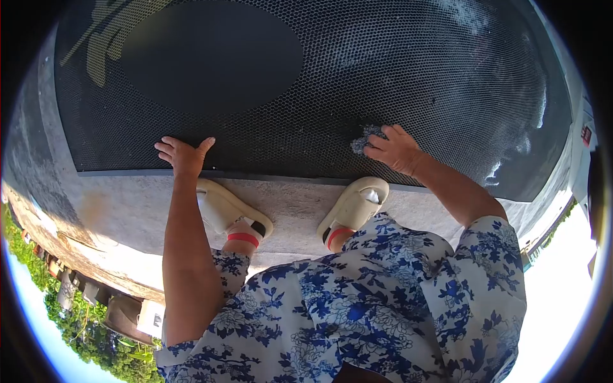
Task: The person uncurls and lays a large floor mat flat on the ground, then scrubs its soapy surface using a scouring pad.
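A large black mat (287,137) with a honeycomb surface lies in front of my feet. White suds (351,54) streak its middle and right side. My right hand (399,150) presses a grey scouring pad (366,139) against the mat near its close edge, fingers curled over it. My left hand (184,155) rests on the mat close to the same edge, thumb and fingers spread, with nothing in it. A yellowish pattern (96,54) shows at the mat's far left, and a blurred dark oval covers part of the surface beside it.
Beige slippers (236,207) are on my feet, just behind the mat's near edge, on grey concrete (115,210). Plants (83,319) and a white container (150,318) show at the lower left. A small red object (586,135) is at the far right.
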{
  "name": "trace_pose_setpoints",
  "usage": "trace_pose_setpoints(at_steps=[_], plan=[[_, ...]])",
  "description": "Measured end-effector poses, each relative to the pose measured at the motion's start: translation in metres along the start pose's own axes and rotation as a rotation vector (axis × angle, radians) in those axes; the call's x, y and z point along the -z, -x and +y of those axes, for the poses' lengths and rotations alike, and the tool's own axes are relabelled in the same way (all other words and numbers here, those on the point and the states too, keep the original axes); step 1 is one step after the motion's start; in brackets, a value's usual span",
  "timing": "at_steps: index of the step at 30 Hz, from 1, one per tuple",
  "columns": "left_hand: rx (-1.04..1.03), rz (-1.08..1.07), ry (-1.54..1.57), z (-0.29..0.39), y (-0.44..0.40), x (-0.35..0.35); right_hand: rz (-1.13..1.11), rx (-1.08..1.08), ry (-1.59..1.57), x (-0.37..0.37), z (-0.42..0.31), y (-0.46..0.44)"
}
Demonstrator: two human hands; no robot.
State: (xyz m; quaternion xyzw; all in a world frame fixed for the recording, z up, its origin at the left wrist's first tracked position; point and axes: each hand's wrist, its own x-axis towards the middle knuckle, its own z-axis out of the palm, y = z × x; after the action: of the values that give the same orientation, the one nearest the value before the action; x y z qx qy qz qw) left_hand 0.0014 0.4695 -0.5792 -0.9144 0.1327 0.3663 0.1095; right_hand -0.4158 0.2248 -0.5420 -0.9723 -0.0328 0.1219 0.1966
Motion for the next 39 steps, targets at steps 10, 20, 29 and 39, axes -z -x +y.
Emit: trace_pose_setpoints(at_steps=[10, 20, 29, 39], plan=[[0.022, 0.019, -0.045, 0.004, -0.003, 0.007, 0.455, -0.464, 0.113, 0.021, 0.054, -0.128], [-0.326, 0.02, -0.287, 0.155, 0.075, 0.011, 0.313, -0.284, 0.014, -0.022, -0.004, -0.001], [-0.234, 0.0, -0.322, 0.158, 0.063, 0.001, 0.555, -1.051, 0.111, 0.027, 0.101, -0.032], [-0.247, 0.016, -0.336, 0.154, 0.064, -0.001, 0.567, -0.885, 0.15, -0.002, 0.062, -0.01]])
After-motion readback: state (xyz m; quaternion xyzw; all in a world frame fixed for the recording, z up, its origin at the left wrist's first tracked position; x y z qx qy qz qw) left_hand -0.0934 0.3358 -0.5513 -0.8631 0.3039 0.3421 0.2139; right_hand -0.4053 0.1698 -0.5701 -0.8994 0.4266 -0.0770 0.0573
